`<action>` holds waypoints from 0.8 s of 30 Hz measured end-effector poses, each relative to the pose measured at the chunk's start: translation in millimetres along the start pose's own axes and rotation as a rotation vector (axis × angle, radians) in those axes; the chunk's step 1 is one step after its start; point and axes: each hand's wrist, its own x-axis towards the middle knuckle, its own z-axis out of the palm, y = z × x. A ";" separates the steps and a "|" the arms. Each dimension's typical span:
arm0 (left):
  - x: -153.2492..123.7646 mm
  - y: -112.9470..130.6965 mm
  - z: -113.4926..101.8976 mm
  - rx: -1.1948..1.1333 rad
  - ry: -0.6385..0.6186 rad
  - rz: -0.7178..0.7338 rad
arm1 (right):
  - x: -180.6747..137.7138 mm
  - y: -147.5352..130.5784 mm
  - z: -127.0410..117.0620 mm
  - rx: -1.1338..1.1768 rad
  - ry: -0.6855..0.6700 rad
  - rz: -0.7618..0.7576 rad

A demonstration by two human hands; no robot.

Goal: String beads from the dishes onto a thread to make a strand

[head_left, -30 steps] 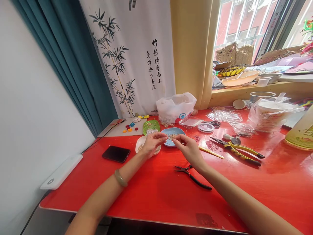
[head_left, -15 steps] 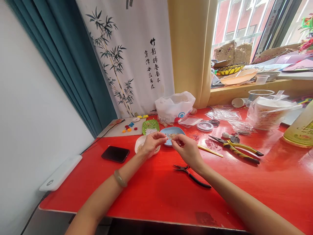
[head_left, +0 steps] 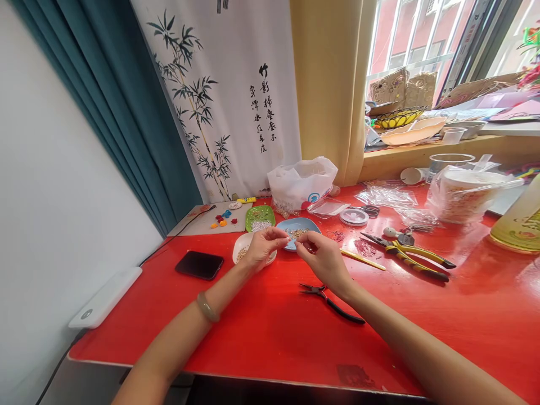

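- Head view: the bare left hand (head_left: 265, 246) is holding a narrow grip, thumb and forefinger drawn together; whether the tips are pinching some tiny piece, I cannot tell.
- The bare right hand (head_left: 323, 256) is mirroring it, its narrow pinch pointing left; anything it may be holding is appearing too small to make out.
- Both pinches are facing each other across a slim gap, and small gold-coloured beads (head_left: 296, 233) are lying just beyond them in a shallow light-blue dish (head_left: 314, 226); neither hand is being clearly nearer, and the scatter is showing no plain long axis.
- Partly behind the left hand, a shallow white dish (head_left: 237, 247) is holding loose gold-toned beads (head_left: 242, 255).
- Farther back, a bright green dish (head_left: 252, 215) is carrying white beads (head_left: 261, 225).
- Below the right hand, slim black-handled pliers (head_left: 343, 313) are pointing their nose left, the handle slanting toward the lower right.
- Farther right, a thin yellow stick (head_left: 363, 260) and larger yellow-and-black pliers (head_left: 394, 249) are resting on the glossy red bench (head_left: 253, 326).
- Leftward, a flat black phone (head_left: 199, 265) is lying apart.
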 end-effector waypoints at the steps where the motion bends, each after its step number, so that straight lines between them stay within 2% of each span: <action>1: 0.2 -0.1 -0.4 0.018 -0.003 0.011 | 0.0 0.4 0.1 -0.002 -0.003 -0.003; 9: -1.9 1.3 1.9 0.117 -0.042 0.059 | 0.8 1.8 1.6 -0.042 -0.063 0.011; 24: 1.4 -0.6 -4.4 0.122 -0.038 0.045 | 4.5 3.0 -1.5 0.221 -0.188 0.155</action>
